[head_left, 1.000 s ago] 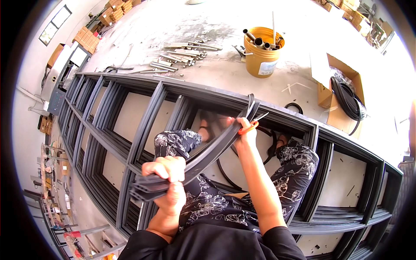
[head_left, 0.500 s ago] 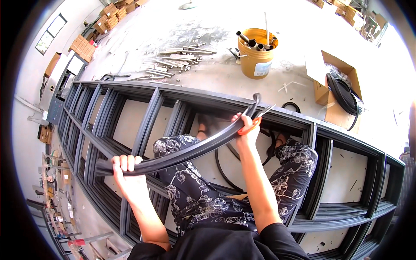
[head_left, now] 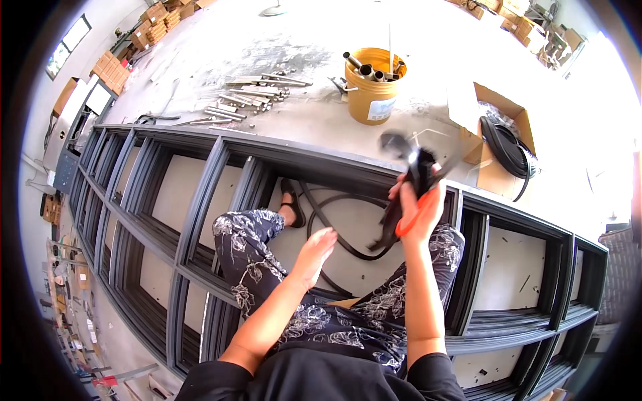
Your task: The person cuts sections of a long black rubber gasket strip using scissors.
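My right hand (head_left: 428, 207) is closed around a bunch of black rubber strips (head_left: 420, 170), which motion smears. Scissors with orange handles (head_left: 413, 219) sit in the same hand, their blades blurred. In front of my lap, my left hand (head_left: 315, 259) holds nothing; its fingers are stretched out and lie close together. A long black strip (head_left: 368, 254) hangs below the bunch and loops on the floor between my legs. Stacked dark grey metal frames (head_left: 328, 152) surround me, and I sit within one of their openings.
Beyond the frames stands a yellow bucket (head_left: 371, 100) with metal tubes in it. Short metal bars (head_left: 251, 97) are strewn to its left. An opened cardboard box (head_left: 521, 117) at the right has a coil of black strip (head_left: 501, 144) over its edge.
My left hand has let go of the strips' left end and moved right, toward my lap. My right hand has swung the strips and scissors to the right. The view has shifted slightly.
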Demonstrator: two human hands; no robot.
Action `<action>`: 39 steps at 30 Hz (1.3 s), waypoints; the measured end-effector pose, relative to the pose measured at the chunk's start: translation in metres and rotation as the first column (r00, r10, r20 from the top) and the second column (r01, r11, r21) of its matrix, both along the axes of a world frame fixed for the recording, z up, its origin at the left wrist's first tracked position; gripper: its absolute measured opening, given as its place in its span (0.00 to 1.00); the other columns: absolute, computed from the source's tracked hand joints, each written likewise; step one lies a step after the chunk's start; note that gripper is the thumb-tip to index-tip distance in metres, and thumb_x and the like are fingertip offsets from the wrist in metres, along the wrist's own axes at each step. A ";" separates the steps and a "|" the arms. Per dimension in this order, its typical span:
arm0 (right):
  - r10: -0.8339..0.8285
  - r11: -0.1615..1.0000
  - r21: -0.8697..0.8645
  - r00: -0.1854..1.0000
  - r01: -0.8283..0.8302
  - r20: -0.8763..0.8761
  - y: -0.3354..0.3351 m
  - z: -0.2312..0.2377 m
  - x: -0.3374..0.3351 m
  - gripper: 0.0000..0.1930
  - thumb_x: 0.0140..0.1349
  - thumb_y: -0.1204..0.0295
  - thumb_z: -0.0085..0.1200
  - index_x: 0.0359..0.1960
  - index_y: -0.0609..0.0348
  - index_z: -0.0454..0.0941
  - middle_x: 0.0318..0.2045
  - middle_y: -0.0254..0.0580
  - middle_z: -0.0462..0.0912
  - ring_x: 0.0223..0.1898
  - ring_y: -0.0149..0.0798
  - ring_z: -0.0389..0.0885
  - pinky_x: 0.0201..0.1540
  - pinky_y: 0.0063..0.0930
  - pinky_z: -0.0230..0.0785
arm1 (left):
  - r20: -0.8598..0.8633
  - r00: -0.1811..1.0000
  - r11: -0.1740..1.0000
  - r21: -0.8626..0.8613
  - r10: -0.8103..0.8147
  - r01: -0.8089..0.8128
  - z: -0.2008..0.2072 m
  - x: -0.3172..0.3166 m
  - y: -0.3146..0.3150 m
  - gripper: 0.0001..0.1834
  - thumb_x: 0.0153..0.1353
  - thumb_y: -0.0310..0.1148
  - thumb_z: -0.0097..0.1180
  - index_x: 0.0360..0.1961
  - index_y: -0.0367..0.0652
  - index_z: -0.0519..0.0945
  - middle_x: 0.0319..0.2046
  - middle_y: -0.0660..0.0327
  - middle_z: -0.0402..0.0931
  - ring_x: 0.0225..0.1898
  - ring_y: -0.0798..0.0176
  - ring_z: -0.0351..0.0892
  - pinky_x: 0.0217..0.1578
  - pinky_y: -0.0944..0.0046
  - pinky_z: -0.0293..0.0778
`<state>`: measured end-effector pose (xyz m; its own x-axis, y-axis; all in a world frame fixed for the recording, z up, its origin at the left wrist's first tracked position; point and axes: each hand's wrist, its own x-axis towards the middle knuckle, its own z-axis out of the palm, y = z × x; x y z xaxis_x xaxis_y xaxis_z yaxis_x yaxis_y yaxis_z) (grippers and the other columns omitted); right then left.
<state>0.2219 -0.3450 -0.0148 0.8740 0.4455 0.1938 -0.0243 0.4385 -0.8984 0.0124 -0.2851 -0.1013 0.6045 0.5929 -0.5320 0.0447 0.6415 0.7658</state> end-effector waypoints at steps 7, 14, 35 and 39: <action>0.262 0.916 -0.316 0.965 -0.248 0.002 -0.022 -0.081 -0.072 0.29 0.58 0.83 0.56 0.63 0.61 0.64 0.39 0.43 0.80 0.31 0.31 0.81 0.33 0.26 0.77 | 0.250 0.956 0.986 -0.024 -0.155 0.166 0.014 0.031 0.054 0.38 0.68 0.57 0.48 0.68 0.39 0.60 0.62 0.50 0.68 0.62 0.56 0.69 0.64 0.56 0.64; 0.349 0.915 -0.070 0.866 -0.398 -0.359 -0.025 -0.079 -0.084 0.24 0.61 0.86 0.49 0.59 0.63 0.62 0.33 0.43 0.79 0.27 0.35 0.80 0.31 0.29 0.76 | 0.007 0.989 0.892 -0.433 0.145 -0.128 -0.005 0.040 0.094 0.32 0.68 0.51 0.52 0.59 0.34 0.66 0.49 0.49 0.77 0.49 0.52 0.79 0.54 0.52 0.76; 0.397 0.899 0.126 0.660 -0.419 -0.637 -0.048 -0.081 -0.088 0.14 0.63 0.79 0.51 0.49 0.61 0.66 0.33 0.47 0.80 0.28 0.38 0.80 0.33 0.32 0.77 | -0.135 0.916 0.791 0.467 -0.378 0.396 0.062 0.138 0.085 0.18 0.67 0.35 0.57 0.55 0.40 0.75 0.41 0.62 0.80 0.42 0.70 0.78 0.44 0.69 0.75; 0.395 0.897 0.134 0.629 -0.421 -0.670 -0.039 -0.073 -0.090 0.12 0.58 0.74 0.54 0.43 0.65 0.71 0.30 0.46 0.80 0.27 0.40 0.80 0.32 0.34 0.77 | -0.106 0.981 0.914 0.359 -0.160 0.188 0.027 0.062 0.049 0.23 0.65 0.49 0.58 0.52 0.42 0.73 0.38 0.63 0.79 0.36 0.70 0.78 0.37 0.70 0.75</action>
